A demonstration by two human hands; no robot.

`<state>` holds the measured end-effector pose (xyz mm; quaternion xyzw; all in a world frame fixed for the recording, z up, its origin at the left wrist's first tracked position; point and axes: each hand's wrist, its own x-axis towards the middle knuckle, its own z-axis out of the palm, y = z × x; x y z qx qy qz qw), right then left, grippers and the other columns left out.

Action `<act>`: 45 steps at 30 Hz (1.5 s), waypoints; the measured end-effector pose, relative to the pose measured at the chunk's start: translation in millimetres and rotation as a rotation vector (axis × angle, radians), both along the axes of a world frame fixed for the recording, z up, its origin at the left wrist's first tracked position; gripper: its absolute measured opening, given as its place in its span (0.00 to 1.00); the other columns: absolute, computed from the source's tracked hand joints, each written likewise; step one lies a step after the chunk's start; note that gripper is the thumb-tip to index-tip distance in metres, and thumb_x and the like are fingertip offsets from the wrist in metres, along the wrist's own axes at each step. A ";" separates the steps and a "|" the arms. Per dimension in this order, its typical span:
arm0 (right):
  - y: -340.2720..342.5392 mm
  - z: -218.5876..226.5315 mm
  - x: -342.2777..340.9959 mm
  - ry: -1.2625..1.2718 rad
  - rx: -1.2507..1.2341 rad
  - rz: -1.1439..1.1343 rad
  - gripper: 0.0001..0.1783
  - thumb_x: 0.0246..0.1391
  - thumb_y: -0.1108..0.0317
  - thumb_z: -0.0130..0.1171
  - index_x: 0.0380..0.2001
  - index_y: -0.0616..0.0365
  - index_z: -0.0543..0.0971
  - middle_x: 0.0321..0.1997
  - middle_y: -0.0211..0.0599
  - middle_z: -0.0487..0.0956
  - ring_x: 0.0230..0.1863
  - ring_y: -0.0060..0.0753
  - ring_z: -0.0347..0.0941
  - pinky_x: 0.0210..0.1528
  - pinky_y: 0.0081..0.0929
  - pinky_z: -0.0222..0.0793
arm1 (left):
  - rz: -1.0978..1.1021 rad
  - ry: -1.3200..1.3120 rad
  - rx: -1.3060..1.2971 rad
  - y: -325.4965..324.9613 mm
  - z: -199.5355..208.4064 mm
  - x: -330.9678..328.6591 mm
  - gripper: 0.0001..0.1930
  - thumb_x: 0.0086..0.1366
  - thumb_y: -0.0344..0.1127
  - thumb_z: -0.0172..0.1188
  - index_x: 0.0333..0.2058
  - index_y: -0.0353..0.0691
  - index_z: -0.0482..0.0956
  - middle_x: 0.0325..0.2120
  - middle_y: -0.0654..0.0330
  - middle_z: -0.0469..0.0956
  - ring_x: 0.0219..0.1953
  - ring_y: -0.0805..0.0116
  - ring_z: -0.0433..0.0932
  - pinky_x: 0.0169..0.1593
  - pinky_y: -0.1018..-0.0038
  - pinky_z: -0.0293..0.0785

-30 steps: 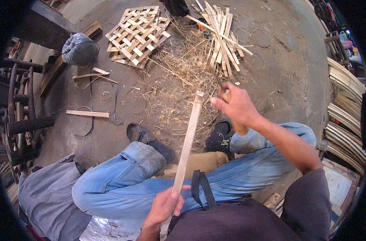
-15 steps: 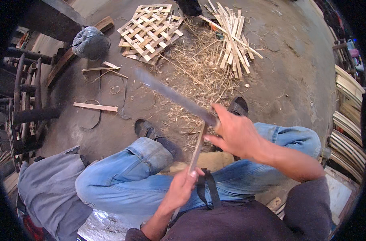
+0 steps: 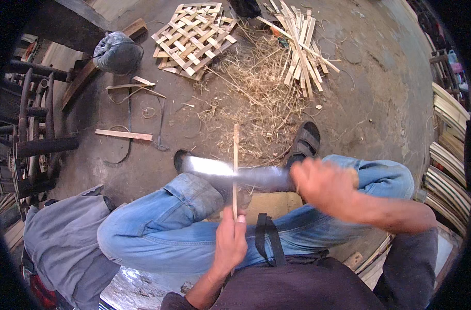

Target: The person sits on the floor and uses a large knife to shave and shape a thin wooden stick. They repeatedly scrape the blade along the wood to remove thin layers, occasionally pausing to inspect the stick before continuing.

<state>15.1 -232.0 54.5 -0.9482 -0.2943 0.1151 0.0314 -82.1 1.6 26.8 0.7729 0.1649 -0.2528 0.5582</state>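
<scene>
My left hand (image 3: 231, 238) is closed round the lower part of a narrow bamboo strip (image 3: 236, 144), which points away from me above my lap. My right hand (image 3: 323, 187), smeared by motion, grips the handle of a large knife (image 3: 207, 169). Its wide, shiny blade lies crosswise to the left and meets the strip partway up, glare whitening its far end. Beneath the hands, between my knees, sits a yellowish block (image 3: 271, 202).
Shavings (image 3: 261, 88) litter the floor ahead, beside a woven lattice panel (image 3: 194, 39) and a pile of strips (image 3: 301, 51). Loose strips (image 3: 124, 135) lie left. A grey cloth (image 3: 65, 243) hangs by my left knee. Curved slats (image 3: 444, 170) are stacked at right.
The knife has swung down from a raised slant to lie across the strip. My right hand has moved right and nearer me. The strip has turned from slanting to upright in the picture.
</scene>
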 end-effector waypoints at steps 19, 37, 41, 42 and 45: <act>-5.7 -13.0 34.1 -0.001 0.063 0.002 0.05 0.48 0.68 0.55 0.30 0.54 0.72 0.25 0.36 0.76 0.27 0.36 0.78 0.25 0.33 0.74 | -0.015 -0.033 -0.053 -6.1 -6.7 6.3 0.12 0.73 0.38 0.42 0.43 0.36 0.68 0.26 0.50 0.69 0.28 0.56 0.70 0.36 0.63 0.66; -9.1 -31.5 77.6 -0.084 0.376 -0.145 0.18 0.50 0.58 0.65 0.35 0.59 0.71 0.31 0.45 0.77 0.31 0.47 0.79 0.31 0.39 0.77 | 0.120 0.062 -0.380 1.3 -4.3 19.3 0.24 0.75 0.50 0.40 0.50 0.32 0.71 0.19 0.69 0.64 0.18 0.83 0.60 0.21 0.83 0.58; 9.0 -39.5 38.1 -0.038 0.159 0.156 0.08 0.50 0.68 0.56 0.33 0.56 0.71 0.28 0.39 0.76 0.29 0.40 0.80 0.29 0.35 0.78 | 0.113 0.152 -0.493 7.6 -9.0 30.8 0.22 0.75 0.47 0.39 0.51 0.33 0.71 0.19 0.68 0.65 0.19 0.83 0.61 0.22 0.83 0.59; 11.9 -42.6 40.8 -0.061 0.181 0.092 0.08 0.49 0.67 0.56 0.33 0.56 0.71 0.27 0.38 0.76 0.28 0.39 0.80 0.28 0.34 0.77 | 0.110 0.224 -0.532 10.1 -7.2 31.7 0.21 0.75 0.46 0.38 0.51 0.34 0.71 0.19 0.68 0.65 0.19 0.83 0.61 0.23 0.83 0.59; 14.8 -46.0 47.6 -0.093 0.208 0.024 0.07 0.49 0.67 0.55 0.32 0.56 0.71 0.25 0.35 0.76 0.27 0.37 0.80 0.27 0.34 0.77 | 0.174 0.325 -0.587 6.7 -6.3 29.7 0.20 0.75 0.48 0.39 0.42 0.36 0.72 0.18 0.70 0.62 0.19 0.83 0.59 0.21 0.84 0.56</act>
